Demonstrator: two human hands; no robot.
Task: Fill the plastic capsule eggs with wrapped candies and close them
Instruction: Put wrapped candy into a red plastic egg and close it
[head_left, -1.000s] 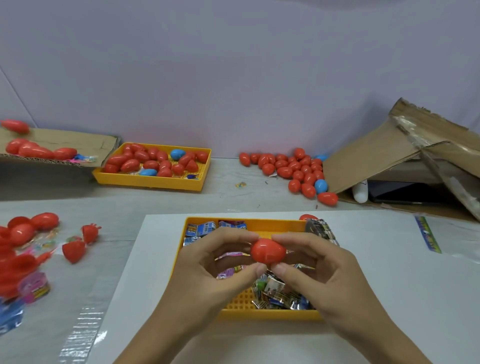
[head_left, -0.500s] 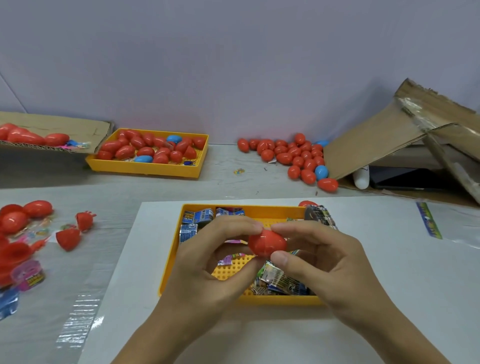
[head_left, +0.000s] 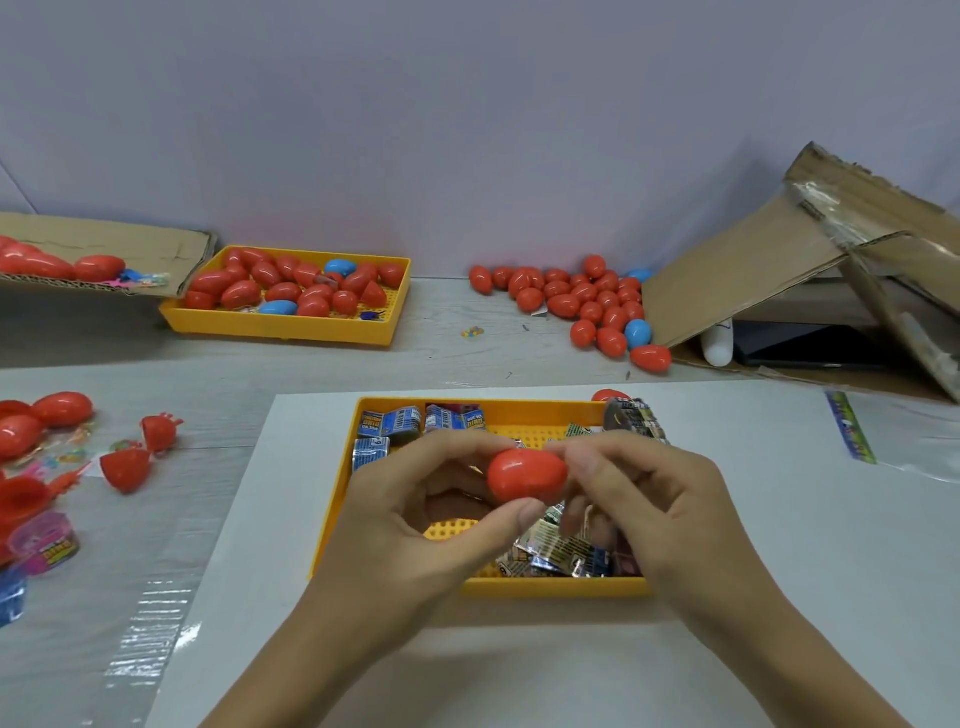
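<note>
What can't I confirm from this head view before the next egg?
- Red egg: seam and contents hidden by shell and both hands' grip.
- Candy tray: middle covered by left hand and right hand.
- Wrapper print: too small.
- Left-edge eggs: cut off.

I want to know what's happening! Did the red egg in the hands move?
Barely. Judged against the yellow tray, the red egg stays over its middle, pinched by left hand and right hand.

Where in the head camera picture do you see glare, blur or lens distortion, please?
Head view: glare streaks lie on the clear film at lower left; wide-angle bending slants the cardboard box at the right edge; the red egg in both hands' grip looks sharp, the candy wrappers slightly soft.
</note>
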